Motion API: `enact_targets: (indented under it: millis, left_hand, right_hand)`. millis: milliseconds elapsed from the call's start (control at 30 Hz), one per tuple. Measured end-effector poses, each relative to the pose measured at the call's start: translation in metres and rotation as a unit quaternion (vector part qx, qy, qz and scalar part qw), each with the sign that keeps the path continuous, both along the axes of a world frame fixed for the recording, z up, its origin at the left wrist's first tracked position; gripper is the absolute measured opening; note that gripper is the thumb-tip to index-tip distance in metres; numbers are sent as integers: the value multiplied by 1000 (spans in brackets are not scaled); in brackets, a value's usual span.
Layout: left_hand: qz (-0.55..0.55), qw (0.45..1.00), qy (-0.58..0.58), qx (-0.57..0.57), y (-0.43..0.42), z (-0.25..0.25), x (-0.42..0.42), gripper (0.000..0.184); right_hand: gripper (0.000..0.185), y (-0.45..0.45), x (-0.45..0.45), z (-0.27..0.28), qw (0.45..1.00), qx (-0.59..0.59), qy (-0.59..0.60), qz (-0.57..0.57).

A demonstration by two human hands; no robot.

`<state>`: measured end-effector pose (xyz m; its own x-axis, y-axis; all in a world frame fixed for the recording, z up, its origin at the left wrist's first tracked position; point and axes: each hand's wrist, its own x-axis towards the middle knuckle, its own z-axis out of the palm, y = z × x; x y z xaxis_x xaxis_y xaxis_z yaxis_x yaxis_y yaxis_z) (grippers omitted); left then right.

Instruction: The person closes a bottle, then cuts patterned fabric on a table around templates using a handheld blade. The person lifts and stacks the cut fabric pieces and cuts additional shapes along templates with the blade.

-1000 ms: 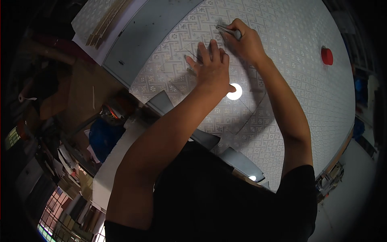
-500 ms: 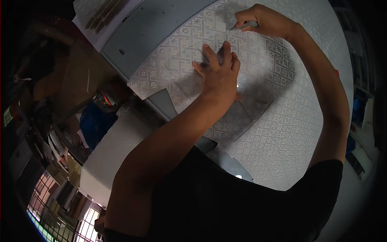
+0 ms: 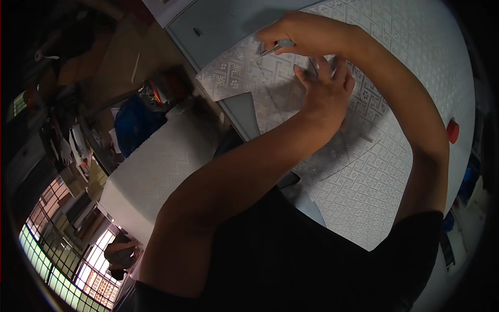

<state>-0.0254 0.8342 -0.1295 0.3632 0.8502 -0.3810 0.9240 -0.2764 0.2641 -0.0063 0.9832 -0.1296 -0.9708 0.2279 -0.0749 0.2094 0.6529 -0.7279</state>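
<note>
In the head view my right hand (image 3: pixel 306 35) is closed around a slim silver pen (image 3: pixel 276 48), its point at the surface of a white patterned fabric (image 3: pixel 410 156). Below it my left hand (image 3: pixel 327 88) lies on the fabric, fingers spread and pressing down. Under and around that hand are thin straight and curved dark lines, which look like the outline of a see-through sheet; its exact edges are hard to tell in the shadow. A grey flap (image 3: pixel 241 112) sits at the fabric's left edge.
A grey tabletop (image 3: pixel 208 31) shows beyond the fabric. A red round object (image 3: pixel 452 132) lies at the right edge. To the left are a white padded piece (image 3: pixel 150 166), a blue bag (image 3: pixel 136 119) and clutter. Another person (image 3: pixel 122 255) is far off near a barred window.
My right hand has moved left with the pen, nearer the fabric's left edge. The view has turned, shifting the scene rightward. My left hand stays spread on the fabric.
</note>
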Motion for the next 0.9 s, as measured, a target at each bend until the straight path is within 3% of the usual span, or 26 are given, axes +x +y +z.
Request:
enact_targets:
  millis: [167,467,533,567,600,667,767,867,900]
  left_hand:
    - [17,998,-47,-26,2,1,-1,118]
    - [13,999,-46,-23,-1,-1,0,114]
    - [16,999,-36,-9,-8,1,0,111]
    - [21,999,-26,0,-11,2,1,108]
    - [16,999,-28,8,-14,0,1,108]
    - [2,993,-21,112,-22,-7,2,95]
    - [-13,997,-49,51,-31,-13,9,81]
    - [-34,989,-99,101,-51,-20,0,66]
    - [-37,988,-106,105,-50,-14,-3,63]
  right_hand:
    - [17,-6,-17,2,998,-5,28,48]
    - [20,-19,-13,-13,1000,3,7,-4]
    - [22,-26,5,-12,990,-40,55,-125]
    - [22,-30,20,-10,990,-32,53,-129]
    - [22,-37,39,-7,956,-12,130,-262]
    - [22,-53,91,-2,858,16,213,-467]
    - [22,-109,163,16,695,-31,286,-660]
    - [20,-193,216,19,683,7,205,-701]
    - [20,-225,225,20,723,22,143,-676]
